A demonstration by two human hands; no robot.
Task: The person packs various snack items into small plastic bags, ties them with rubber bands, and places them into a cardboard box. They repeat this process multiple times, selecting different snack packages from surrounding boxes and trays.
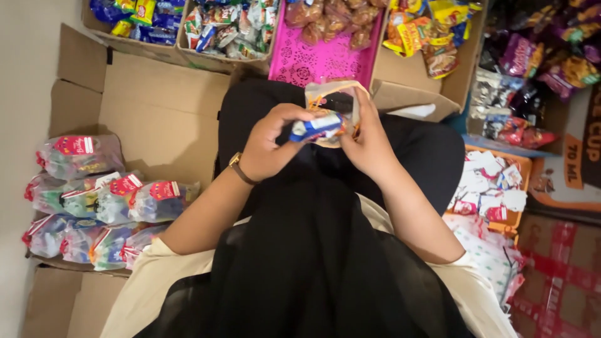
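My left hand [270,145], with a gold watch on its wrist, grips a small blue and white snack packet [316,127] at the mouth of a clear plastic bag [332,100]. My right hand [369,143] holds that bag from the right side, over my lap in black cloth. The bag holds a dark item and an orange edge shows; its other contents are hidden.
Several filled clear bags with red header cards [94,200] lie on flattened cardboard [156,112] at my left. Cardboard boxes of snacks [225,31], a pink tray [319,59] and more snack packs [432,31] stand ahead. An orange tray of cards [494,184] sits at right.
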